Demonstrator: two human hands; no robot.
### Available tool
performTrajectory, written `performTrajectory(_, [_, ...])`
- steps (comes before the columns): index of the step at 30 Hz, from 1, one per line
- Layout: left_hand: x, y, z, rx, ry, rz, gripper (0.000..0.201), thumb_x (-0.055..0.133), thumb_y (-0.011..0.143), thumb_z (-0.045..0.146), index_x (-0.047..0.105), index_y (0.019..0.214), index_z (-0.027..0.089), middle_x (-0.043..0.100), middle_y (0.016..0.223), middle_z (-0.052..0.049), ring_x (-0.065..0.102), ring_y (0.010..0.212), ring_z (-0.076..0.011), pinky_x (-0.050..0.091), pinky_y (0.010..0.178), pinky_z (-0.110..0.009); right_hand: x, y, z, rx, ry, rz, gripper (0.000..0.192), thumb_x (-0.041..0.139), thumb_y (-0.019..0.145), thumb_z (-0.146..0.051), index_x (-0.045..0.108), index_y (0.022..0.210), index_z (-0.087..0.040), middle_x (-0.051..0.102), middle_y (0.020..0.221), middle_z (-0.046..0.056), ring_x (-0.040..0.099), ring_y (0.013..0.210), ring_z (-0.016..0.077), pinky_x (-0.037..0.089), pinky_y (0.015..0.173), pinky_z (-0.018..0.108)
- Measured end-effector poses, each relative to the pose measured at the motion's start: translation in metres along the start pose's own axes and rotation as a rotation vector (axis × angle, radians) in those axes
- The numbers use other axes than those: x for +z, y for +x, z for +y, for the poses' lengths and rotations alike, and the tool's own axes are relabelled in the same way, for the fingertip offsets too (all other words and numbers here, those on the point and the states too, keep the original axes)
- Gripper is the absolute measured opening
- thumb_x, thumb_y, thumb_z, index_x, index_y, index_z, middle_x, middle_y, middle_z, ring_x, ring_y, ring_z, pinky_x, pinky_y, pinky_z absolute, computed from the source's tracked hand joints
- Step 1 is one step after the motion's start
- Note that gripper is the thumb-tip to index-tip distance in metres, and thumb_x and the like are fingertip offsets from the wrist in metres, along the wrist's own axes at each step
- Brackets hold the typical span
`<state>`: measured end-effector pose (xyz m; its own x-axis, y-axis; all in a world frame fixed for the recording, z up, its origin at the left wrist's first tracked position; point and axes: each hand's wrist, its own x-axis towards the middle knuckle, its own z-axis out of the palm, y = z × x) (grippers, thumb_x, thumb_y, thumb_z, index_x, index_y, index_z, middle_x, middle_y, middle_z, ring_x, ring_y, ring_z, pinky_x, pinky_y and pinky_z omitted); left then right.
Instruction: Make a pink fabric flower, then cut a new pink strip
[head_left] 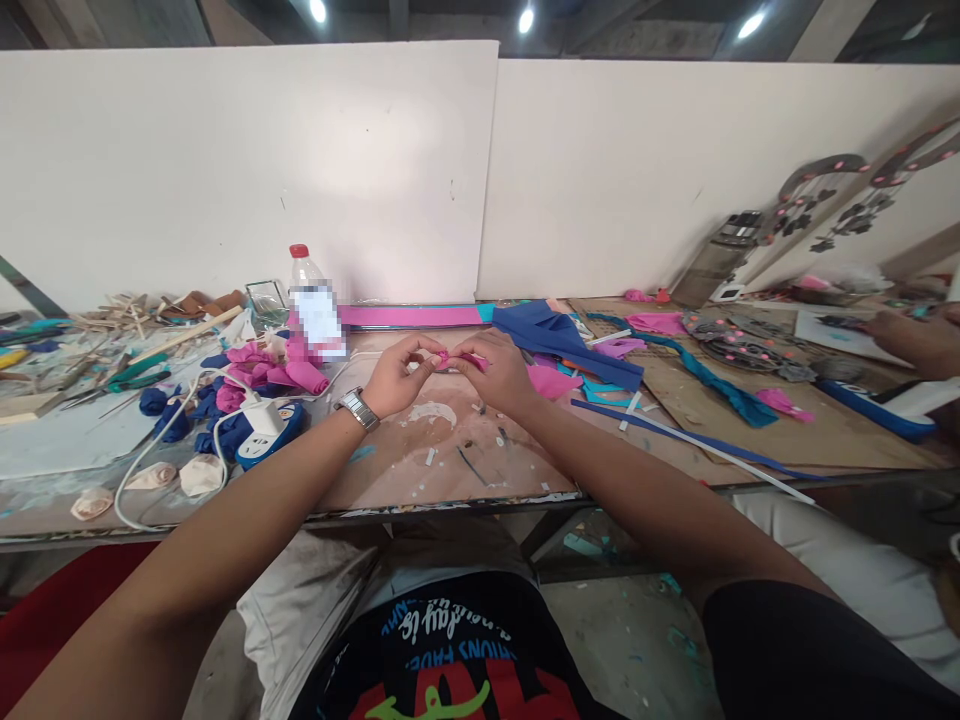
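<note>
My left hand (401,372) and my right hand (495,372) meet over the middle of the worn table (450,460). Between the fingertips of both hands is a small pink piece of foam or fabric (452,357), pinched from each side. A metal watch (358,408) sits on my left wrist. Most of the pink piece is hidden by my fingers.
Pink and blue rolled pieces (255,380) lie at left beside a white power strip (262,425) and a plastic bottle (311,300). Blue and pink sheets (562,335) and strips lie at right. Another person's hand (911,340) works at the far right. Wooden sticks and tools (112,340) clutter the far left.
</note>
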<state>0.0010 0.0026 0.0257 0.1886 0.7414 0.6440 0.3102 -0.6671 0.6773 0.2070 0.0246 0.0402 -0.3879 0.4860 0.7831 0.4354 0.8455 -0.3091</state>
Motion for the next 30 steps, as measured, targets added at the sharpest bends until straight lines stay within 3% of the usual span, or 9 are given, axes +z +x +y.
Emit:
performTrajectory(10, [0.003, -0.002, 0.004, -0.018, -0.062, 0.02, 0.025, 0.071, 0.089, 0.041, 0.073, 0.103, 0.019, 0.076, 0.109, -0.01, 0.069, 0.097, -0.0211, 0.054, 0.084, -0.035, 0.002, -0.001, 0.003, 0.012, 0.038, 0.012, 0.023, 0.07, 0.092, -0.046, 0.073, 0.084, -0.025, 0.078, 0.088, 0.002, 0.067, 0.089, 0.0222, 0.044, 0.088, 0.039])
performTrajectory(19, [0.003, 0.001, -0.008, -0.055, -0.156, 0.038, 0.029, 0.073, 0.087, 0.041, 0.071, 0.106, 0.02, 0.074, 0.108, -0.009, 0.069, 0.099, -0.0205, 0.055, 0.086, -0.036, 0.001, 0.0, 0.0, -0.02, 0.072, -0.001, 0.015, 0.069, 0.093, -0.038, 0.074, 0.088, -0.025, 0.078, 0.092, 0.003, 0.069, 0.09, 0.0227, 0.047, 0.089, 0.04])
performTrajectory(30, [0.002, 0.0, -0.007, -0.029, -0.172, -0.013, 0.033, 0.079, 0.082, 0.04, 0.071, 0.106, 0.019, 0.075, 0.103, -0.009, 0.071, 0.095, -0.021, 0.056, 0.086, -0.036, 0.002, 0.0, 0.0, 0.009, 0.067, 0.013, 0.014, 0.072, 0.09, -0.037, 0.073, 0.085, -0.024, 0.077, 0.087, 0.003, 0.068, 0.086, 0.0223, 0.047, 0.086, 0.038])
